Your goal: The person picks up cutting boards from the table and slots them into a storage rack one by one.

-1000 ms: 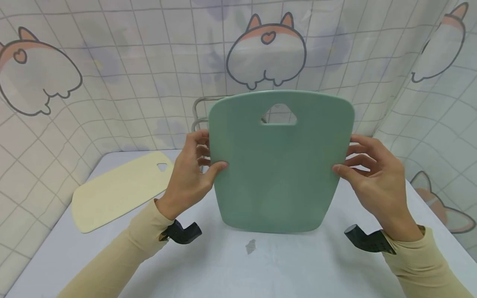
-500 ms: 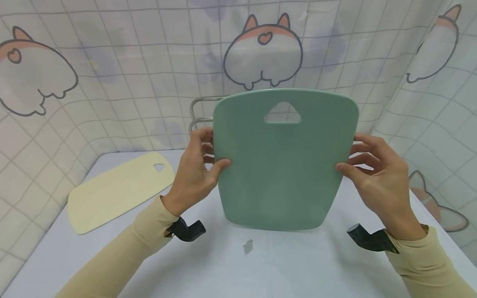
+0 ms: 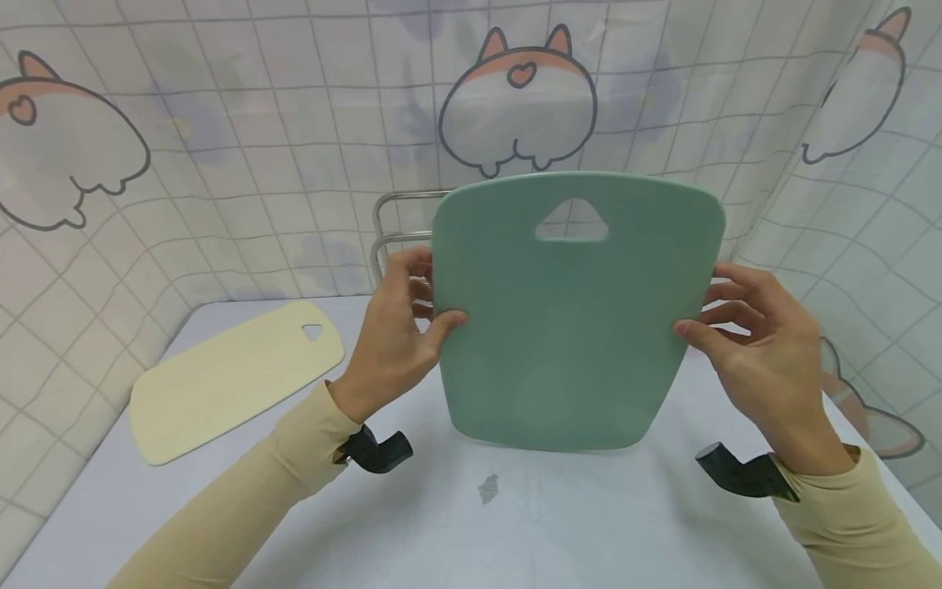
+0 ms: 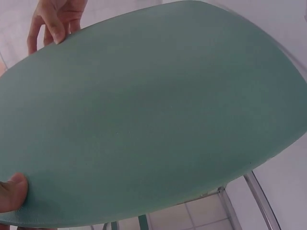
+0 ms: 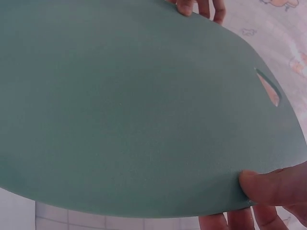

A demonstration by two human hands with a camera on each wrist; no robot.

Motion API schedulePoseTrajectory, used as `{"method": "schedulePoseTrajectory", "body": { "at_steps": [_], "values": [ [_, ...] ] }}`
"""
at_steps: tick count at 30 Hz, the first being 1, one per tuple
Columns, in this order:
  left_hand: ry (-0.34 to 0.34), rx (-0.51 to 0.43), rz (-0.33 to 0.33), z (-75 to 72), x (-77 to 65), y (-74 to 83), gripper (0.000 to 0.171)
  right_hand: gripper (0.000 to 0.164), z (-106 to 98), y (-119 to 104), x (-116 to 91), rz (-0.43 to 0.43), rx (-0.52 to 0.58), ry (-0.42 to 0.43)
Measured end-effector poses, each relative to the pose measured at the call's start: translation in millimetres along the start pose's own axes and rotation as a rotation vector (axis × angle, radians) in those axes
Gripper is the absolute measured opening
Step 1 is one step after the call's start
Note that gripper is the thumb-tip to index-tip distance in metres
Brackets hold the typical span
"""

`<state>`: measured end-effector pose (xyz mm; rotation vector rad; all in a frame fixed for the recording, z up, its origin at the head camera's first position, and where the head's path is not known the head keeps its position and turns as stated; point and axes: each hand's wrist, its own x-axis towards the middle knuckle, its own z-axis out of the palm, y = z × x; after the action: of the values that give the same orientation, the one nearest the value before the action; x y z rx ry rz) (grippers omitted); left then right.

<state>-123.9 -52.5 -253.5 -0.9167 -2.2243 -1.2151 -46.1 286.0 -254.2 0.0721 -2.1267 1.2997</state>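
A green cutting board (image 3: 567, 335) stands nearly upright in front of me, its triangular handle hole at the top. My left hand (image 3: 397, 331) grips its left edge, thumb on the near face and fingers behind. On the opposite edge my right hand (image 3: 761, 352) pinches the board the same way. Both wrist views are mostly filled by the board's broad face, with the left thumb (image 4: 13, 192) and the right thumb (image 5: 268, 186) pressed on it near the edge. A wire metal rack (image 3: 412, 195) is mostly hidden behind the board.
A pale yellow cutting board (image 3: 235, 380) lies flat on the white table (image 3: 574, 523) at the left. A grid-patterned curtain (image 3: 316, 164) with cartoon animals encloses the back and sides. A small grey patch (image 3: 489, 489) marks the tabletop in front.
Both hands have carried the green cutting board a little to the right and slightly up, keeping their grip. The rack and the yellow board stay in place.
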Motion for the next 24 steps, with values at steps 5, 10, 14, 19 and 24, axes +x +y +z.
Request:
{"method": "schedulePoseTrajectory", "body": {
  "at_steps": [5, 10, 14, 19, 24],
  "values": [
    [-0.007, 0.014, 0.031, 1.9, 1.6, 1.6, 0.064, 0.066, -2, 0, 1, 0.031, 0.079, 0.034],
    [-0.011, 0.019, 0.044, 4.7, 3.1, 2.6, 0.065, 0.066, -4, 0, 0, 0.037, 0.087, 0.049],
    [-0.012, 0.025, 0.052, 6.9, 4.6, 3.5, 0.066, 0.066, -7, 1, 0, 0.048, 0.084, 0.057],
    [-0.008, 0.013, 0.043, 9.1, 6.6, 4.0, 0.066, 0.065, -10, 2, 1, 0.060, 0.207, 0.066],
    [-0.018, 0.004, 0.033, 13.3, 8.5, 3.5, 0.066, 0.066, -13, 2, 2, 0.068, 0.207, 0.076]
  ]
}}
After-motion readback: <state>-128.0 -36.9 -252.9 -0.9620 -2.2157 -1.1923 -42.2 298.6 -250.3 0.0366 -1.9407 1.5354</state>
